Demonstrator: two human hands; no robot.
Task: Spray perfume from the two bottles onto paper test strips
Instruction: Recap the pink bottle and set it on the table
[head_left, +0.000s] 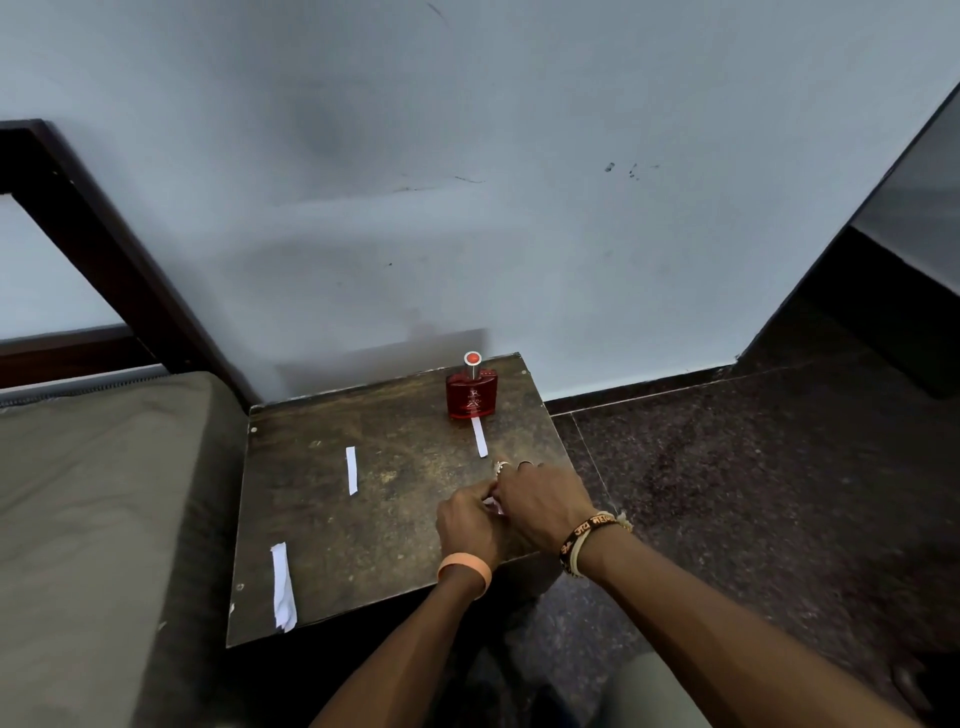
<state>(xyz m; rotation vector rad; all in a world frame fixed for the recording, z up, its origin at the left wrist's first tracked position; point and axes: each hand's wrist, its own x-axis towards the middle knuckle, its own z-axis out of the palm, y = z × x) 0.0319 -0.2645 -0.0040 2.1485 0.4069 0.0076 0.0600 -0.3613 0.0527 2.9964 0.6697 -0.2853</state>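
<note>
A red perfume bottle (471, 392) with a silver cap stands upright at the far right of the dark table (363, 519). A white paper strip (479, 437) lies just in front of it. Another strip (351, 470) lies at the table's middle, and a wider strip (283, 587) lies near the front left corner. My left hand (467, 525) and my right hand (540, 506) meet near the table's right edge, fingers curled round something small and pale pinkish (491, 504) that is mostly hidden. Only one bottle shows clearly.
A grey-brown mattress (93, 519) with a dark wooden bed frame (104, 249) borders the table on the left. A pale wall (467, 208) stands right behind the table. Dark speckled floor (753, 493) lies to the right, with a dark cabinet (909, 249) at far right.
</note>
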